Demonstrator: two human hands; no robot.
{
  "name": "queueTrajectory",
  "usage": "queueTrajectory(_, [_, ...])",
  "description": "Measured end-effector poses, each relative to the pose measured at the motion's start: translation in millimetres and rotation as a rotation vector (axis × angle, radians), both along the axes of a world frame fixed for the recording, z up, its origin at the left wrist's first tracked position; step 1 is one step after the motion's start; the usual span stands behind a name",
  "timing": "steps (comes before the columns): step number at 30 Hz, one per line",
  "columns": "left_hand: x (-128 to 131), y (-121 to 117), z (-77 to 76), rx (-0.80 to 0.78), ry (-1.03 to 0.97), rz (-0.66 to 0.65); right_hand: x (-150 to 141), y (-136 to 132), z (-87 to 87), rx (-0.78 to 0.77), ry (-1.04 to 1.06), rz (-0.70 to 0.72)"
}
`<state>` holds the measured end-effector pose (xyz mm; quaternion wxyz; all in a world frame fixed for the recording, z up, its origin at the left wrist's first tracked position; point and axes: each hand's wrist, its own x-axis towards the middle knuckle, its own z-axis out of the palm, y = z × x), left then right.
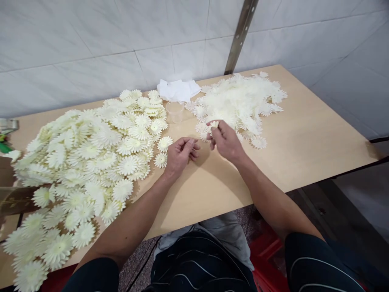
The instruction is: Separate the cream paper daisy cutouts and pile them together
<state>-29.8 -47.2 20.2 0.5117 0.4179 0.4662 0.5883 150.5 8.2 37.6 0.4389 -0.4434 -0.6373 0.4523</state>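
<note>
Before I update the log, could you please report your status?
Right hand: pinching pale flower. Left hand: thumb against fingers, contents unclear. Clear cup: beyond hands, between flower piles, seemingly not blocking.

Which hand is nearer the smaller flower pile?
Right hand, at the near edge of the smaller flower pile; the left hand is farther off, toward the larger flower pile.

cream flower (214,124) in right grip (225,140), yellowish flowers (91,148) heaped left, whiter flowers (240,99) heaped right
</note>
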Motion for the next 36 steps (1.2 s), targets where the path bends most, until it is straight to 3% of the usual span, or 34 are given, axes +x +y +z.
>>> queueTrajectory(3, [-2.8, 3.4, -2.9, -0.003, 0.019, 0.077, 25.1, 12.5, 14.1, -0.134, 0.249, -0.036])
queueTrajectory(7, [-3.4, 5.5, -3.2, 0.001, 0.025, 0.089, 53.1, 21.5, 30.4, -0.194, 0.399, -0.072])
queueTrajectory(14, [-2.3, 5.0, -0.1, -0.003, 0.026, 0.080, 70.4, 37.5, 35.4, -0.338, 0.670, -0.162])
queueTrajectory(19, [-0.4, 3.6, 4.7, -0.003, 0.015, 0.060, 81.3, 42.4, 35.1, -0.421, 0.679, -0.144])
queueTrajectory(27, [19.5, -5.5, 14.7, -0.043, -0.011, -0.090, 73.6, 42.8, 33.0, -0.373, 0.661, -0.287])
queueTrajectory(32, [35.9, -2.4, 20.9, -0.216, -0.082, -0.218, 69.8, 46.4, 20.7, -0.310, 0.578, -0.205])
queueTrajectory(36, [53.4, 15.8, 29.7, -0.370, -0.204, -0.219, 68.1, 49.7, 9.3, -0.157, 0.478, -0.149])
